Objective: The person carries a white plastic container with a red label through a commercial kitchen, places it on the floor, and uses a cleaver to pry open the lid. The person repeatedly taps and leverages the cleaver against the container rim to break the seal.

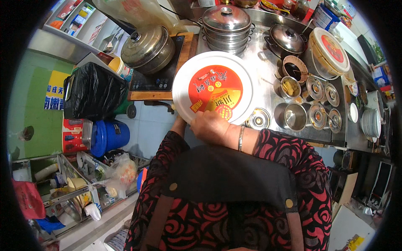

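A round white plastic lid (180,84) with a red and yellow printed label is in front of me at the near edge of the steel counter. Whether a tub sits beneath it is hidden. My right hand (209,126) rests at the lid's near rim, fingers curled in over the label's lower part. Most of my left hand (179,123) is hidden behind and under the lid's left rim, with only the wrist side and a fingertip showing. It seems to hold the lid or what is below it from that side.
A lidded pot (147,50) stands on an induction cooker (150,83) to the left. Behind the lid is a stacked steamer (226,29). Rightward are a lidded wok (287,40), a tub (329,53), a steel cup (295,117) and several lidded canisters. A blue bucket (110,138) is on the floor.
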Demonstrator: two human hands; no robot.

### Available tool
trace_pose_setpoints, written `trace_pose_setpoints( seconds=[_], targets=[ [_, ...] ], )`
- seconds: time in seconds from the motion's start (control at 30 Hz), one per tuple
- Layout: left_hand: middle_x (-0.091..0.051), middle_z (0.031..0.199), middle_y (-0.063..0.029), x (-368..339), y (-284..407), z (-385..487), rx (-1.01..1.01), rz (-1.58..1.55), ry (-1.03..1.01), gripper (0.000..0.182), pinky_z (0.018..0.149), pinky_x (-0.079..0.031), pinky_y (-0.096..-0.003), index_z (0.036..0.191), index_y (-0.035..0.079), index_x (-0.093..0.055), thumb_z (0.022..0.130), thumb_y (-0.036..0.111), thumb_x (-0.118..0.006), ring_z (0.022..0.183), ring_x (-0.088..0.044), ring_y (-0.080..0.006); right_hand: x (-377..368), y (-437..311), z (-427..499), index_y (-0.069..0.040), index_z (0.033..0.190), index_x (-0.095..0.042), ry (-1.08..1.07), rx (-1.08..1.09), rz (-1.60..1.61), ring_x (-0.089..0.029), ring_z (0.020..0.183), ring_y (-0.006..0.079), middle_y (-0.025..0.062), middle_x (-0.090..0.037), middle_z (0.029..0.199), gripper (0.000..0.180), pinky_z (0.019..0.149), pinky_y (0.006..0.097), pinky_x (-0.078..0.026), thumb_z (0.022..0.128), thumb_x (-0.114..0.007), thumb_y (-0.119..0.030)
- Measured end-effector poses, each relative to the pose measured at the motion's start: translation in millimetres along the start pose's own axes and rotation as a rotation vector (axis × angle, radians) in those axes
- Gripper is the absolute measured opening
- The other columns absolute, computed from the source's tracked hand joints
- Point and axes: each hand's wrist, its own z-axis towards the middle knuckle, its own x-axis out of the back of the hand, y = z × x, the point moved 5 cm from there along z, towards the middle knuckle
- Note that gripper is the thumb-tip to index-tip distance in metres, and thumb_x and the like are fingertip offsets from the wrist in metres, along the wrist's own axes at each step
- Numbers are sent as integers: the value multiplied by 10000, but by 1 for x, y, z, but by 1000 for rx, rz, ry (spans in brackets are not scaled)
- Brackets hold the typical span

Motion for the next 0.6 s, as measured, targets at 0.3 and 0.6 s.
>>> trace_pose_setpoints(
  seconds=[0.3,0.6],
  targets=[
    [-592,990,-87,-12,-3,-6,37,-3,-11,196,702,-490,-312,1017,45,-552,847,142,-543,840,-587,-189,10,6,-9,-111,662,-552,82,-61,-52,-539,534,177,42,-504,616,161,449,273,-414,770,-578,-228],
    [-588,996,-88,-25,1,-10,46,-14,-18,201,704,-489,-315,1021,46,-550,845,143,-545,844,-586,-194,56,164,-61,11,870,-529,637,-587,208,-526,809,351,175,-544,857,240,731,426,-442,693,-628,-117]
  ],
)
